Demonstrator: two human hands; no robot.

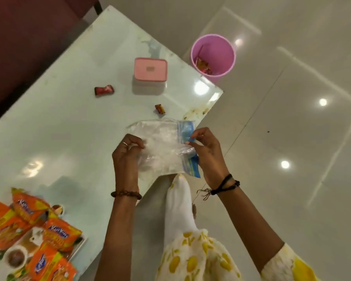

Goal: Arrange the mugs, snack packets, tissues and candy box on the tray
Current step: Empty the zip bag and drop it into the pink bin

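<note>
Glossy pale tabletop (59,122) carries, at your far left, the tray (80,243) crowded with orange snack packets (61,234) and a mug (15,258), with two wrapped candies (104,90) and the pink candy box (150,69) lying farther out. Your left hand (128,157) pinches the clear tissue packet (162,149) at the near table corner. Your right hand (207,153) pinches its blue end, a pink bin (213,55) standing on the floor beyond.
</note>
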